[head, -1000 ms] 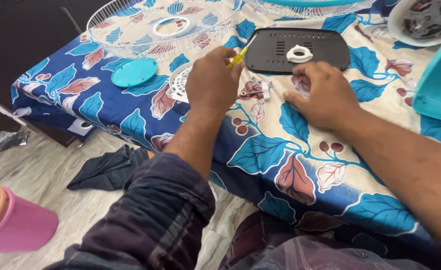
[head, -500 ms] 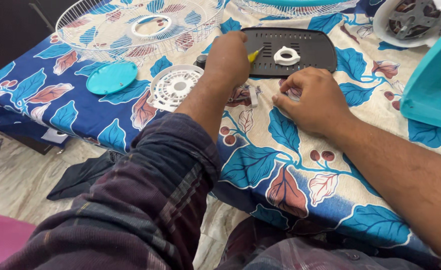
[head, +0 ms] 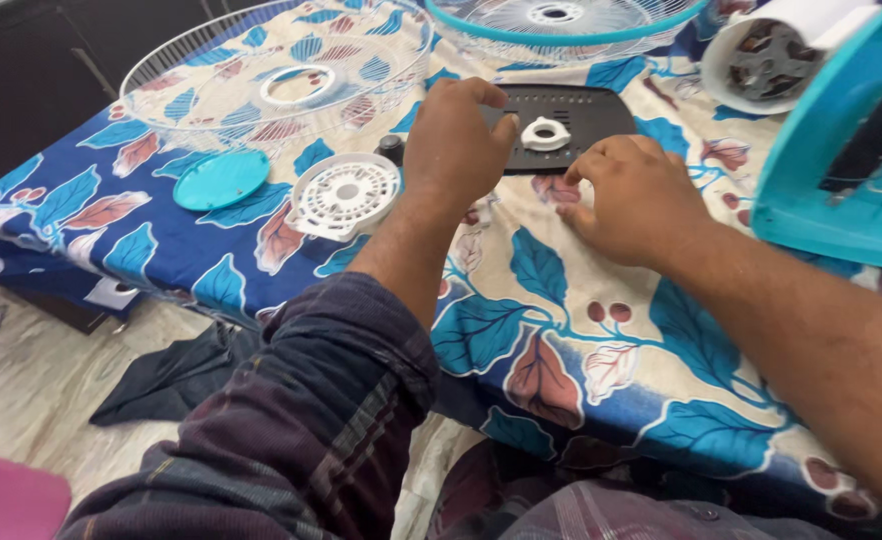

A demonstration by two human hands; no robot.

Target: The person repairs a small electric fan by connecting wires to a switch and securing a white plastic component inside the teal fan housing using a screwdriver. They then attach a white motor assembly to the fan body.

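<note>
My left hand [head: 456, 140] is curled into a fist at the near left edge of a dark grey slotted plate [head: 601, 110], with the thumb touching the plate. The yellow tool seen in it earlier is hidden inside the fist. A white ring-shaped part [head: 546, 133] lies on the plate just right of that thumb. My right hand [head: 641, 200] rests on the floral tablecloth [head: 561, 330] at the plate's near right edge. Its fingers are bent down onto the cloth, and nothing shows in them.
Left of my left hand lie a white round vented cover [head: 346, 193], a small black knob [head: 391, 148] and a teal round cap [head: 221, 180]. Two wire fan guards [head: 281, 85] [head: 561, 20] sit at the back. A teal fan body [head: 841, 150] stands right. A dark cloth [head: 171, 375] lies on the floor.
The view has shifted, so the table sits lower and closer. My left hand stays at the plate's edge, and the yellow tool tip no longer shows. My right hand has moved up to the plate.
</note>
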